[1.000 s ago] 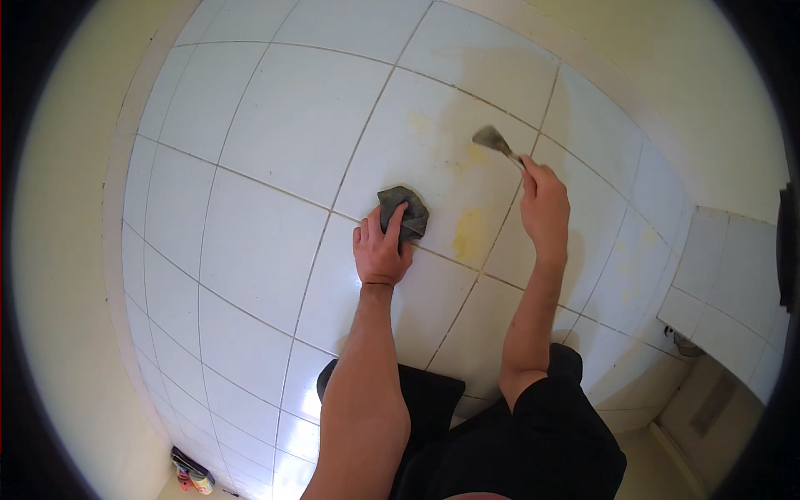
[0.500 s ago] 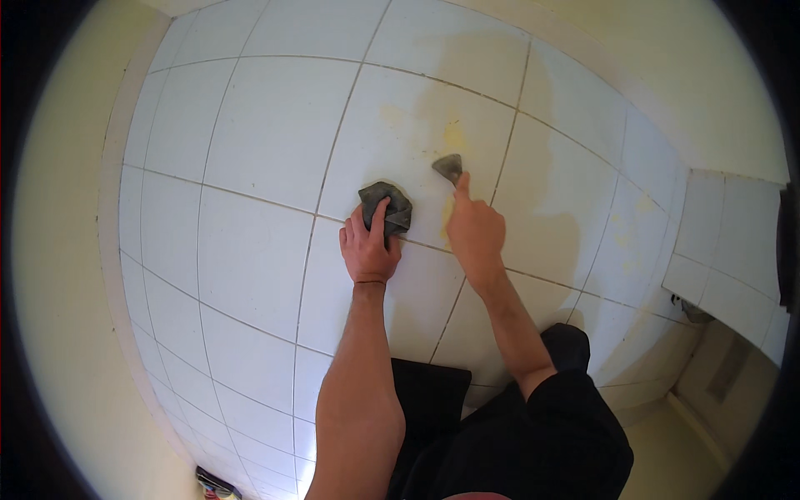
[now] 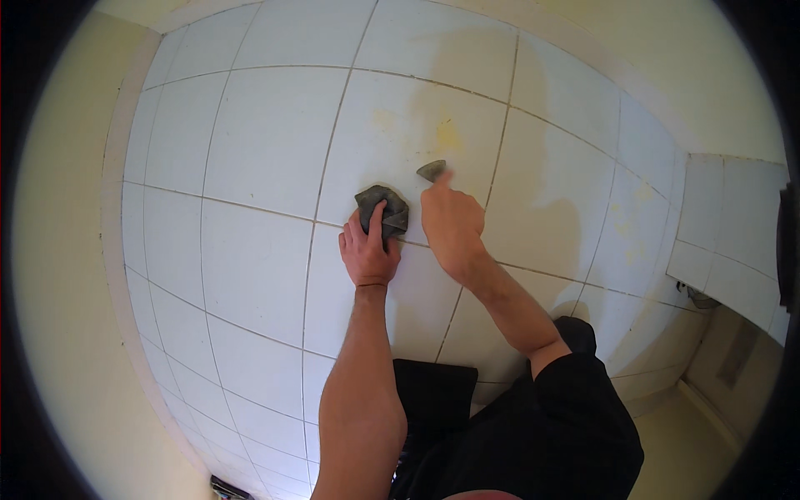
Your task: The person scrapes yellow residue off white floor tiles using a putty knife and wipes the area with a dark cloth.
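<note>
Scraping looks to be underway rather than finished: the right hand (image 3: pixel 452 225) is closed around a small flat scraper (image 3: pixel 432 170), whose blade rests on the white tiled surface (image 3: pixel 250 150) just below a yellow stain (image 3: pixel 448 135). Beside the scraper, toward the person's left, the left hand (image 3: pixel 367 250) lies with fingers spread, pressing a grey cloth (image 3: pixel 382 206) flat against the tiles. Yellowish marks remain above the scraper and farther off to its right, so much residue seems left to remove.

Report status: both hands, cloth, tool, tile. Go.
Left hand flat on grey cloth, pressed to tile floor. Right hand gripping small grey tool beside yellow stain. Nothing blocking.
</note>
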